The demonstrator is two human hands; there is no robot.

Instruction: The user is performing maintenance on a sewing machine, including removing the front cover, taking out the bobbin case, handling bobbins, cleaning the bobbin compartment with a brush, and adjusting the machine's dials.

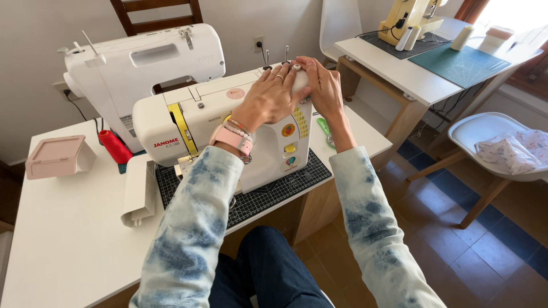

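Both hands meet atop the sewing machine [228, 131], the right hand [321, 85] pinching the upright white spool [299, 80], the left hand [268, 97] steadying it just beside.

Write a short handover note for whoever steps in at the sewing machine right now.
Left hand: resting on top of the near sewing machine, fingers by the white spool.
Right hand: cupped on that spool at the machine's top right end.
Done: spool stands upright at the spool pins.
Not visible: any thread led through the machine.
Red thread cone lies behind, on the table.
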